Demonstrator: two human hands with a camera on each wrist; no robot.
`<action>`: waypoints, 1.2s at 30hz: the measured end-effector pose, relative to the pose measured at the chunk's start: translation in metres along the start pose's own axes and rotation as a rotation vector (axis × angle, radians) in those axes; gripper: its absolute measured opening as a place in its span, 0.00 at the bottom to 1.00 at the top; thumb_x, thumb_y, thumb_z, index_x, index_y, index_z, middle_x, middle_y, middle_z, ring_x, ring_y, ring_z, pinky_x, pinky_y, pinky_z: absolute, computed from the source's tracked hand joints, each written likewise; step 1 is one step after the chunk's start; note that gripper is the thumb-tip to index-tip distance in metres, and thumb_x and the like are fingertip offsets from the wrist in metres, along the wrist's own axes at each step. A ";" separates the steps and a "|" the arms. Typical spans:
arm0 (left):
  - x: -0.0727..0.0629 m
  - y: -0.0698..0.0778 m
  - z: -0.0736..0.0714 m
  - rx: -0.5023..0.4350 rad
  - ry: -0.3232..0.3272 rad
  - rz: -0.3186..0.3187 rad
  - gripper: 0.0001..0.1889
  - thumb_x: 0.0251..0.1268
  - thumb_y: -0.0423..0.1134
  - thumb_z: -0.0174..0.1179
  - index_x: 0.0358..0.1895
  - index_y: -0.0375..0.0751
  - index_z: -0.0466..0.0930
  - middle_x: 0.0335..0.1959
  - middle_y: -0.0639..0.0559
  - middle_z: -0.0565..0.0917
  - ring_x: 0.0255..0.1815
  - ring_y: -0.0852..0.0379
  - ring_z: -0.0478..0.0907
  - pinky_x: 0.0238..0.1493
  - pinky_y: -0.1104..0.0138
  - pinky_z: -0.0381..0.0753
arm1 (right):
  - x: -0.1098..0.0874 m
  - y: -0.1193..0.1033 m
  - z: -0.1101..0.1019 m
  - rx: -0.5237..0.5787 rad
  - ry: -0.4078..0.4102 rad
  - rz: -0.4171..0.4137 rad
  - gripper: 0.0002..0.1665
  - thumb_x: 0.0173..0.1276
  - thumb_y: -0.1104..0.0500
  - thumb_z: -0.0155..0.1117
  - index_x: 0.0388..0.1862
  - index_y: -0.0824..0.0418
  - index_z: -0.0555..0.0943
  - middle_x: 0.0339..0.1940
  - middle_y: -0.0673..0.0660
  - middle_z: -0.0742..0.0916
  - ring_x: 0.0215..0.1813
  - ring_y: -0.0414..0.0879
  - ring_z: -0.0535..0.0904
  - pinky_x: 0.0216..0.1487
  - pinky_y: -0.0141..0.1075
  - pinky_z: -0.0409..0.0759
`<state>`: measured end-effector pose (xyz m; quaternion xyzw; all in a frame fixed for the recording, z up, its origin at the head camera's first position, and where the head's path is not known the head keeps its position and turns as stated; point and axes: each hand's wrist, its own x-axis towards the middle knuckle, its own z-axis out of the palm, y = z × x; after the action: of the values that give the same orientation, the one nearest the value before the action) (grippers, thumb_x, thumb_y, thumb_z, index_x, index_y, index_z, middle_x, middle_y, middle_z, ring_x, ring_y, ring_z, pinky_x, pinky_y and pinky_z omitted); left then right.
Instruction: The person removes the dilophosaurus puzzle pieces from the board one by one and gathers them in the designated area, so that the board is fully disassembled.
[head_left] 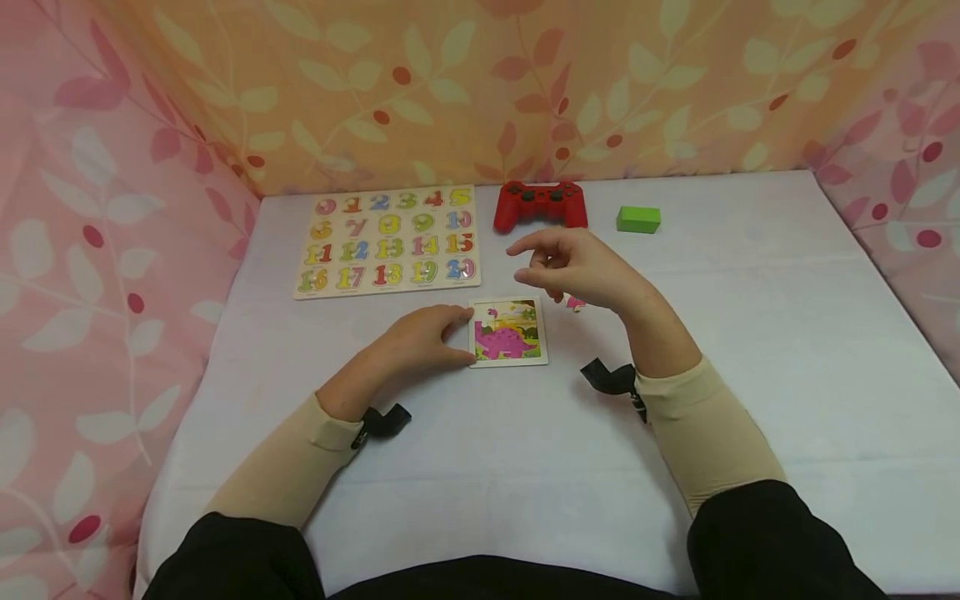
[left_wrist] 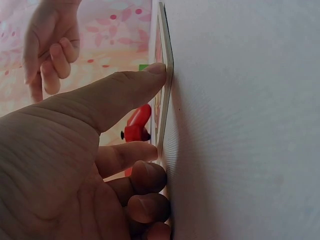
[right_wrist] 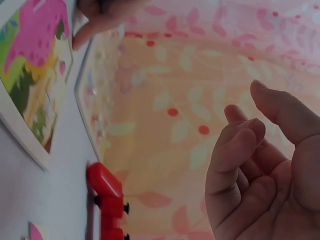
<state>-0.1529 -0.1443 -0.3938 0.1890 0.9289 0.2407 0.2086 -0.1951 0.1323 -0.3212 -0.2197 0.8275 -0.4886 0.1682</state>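
A small square dinosaur jigsaw puzzle [head_left: 507,342] with a white frame lies on the table, showing a pink dinosaur. My left hand [head_left: 420,337] holds its left side, with the thumb near the lower corner and the index finger near the upper one. In the left wrist view, the thumb and index fingertips touch the frame edge, while the other fingers are curled below. My right hand [head_left: 573,265] hovers above the table to the puzzle's upper right, fingers loosely bent and holding nothing. Under it, a loose pink-and-white puzzle piece [head_left: 575,303] is partly hidden.
A wooden number board [head_left: 390,242] with coloured numerals lies at the back left. Beside it are a red game controller [head_left: 540,205] and, farther right, a green block [head_left: 638,219]. Floral cloth walls [head_left: 525,92] bound the white table [head_left: 510,467] at the back and sides.
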 end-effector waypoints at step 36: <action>0.001 -0.004 0.000 -0.008 -0.001 0.027 0.43 0.61 0.56 0.73 0.77 0.45 0.68 0.42 0.51 0.77 0.50 0.51 0.71 0.54 0.56 0.70 | 0.040 0.054 0.045 -0.185 -0.340 0.133 0.23 0.74 0.56 0.66 0.67 0.53 0.83 0.45 0.54 0.85 0.46 0.49 0.74 0.46 0.41 0.70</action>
<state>-0.1551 -0.1468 -0.3957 0.2008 0.9253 0.2469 0.2065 -0.2173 0.1010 -0.3929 -0.2584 0.8413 -0.3542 0.3162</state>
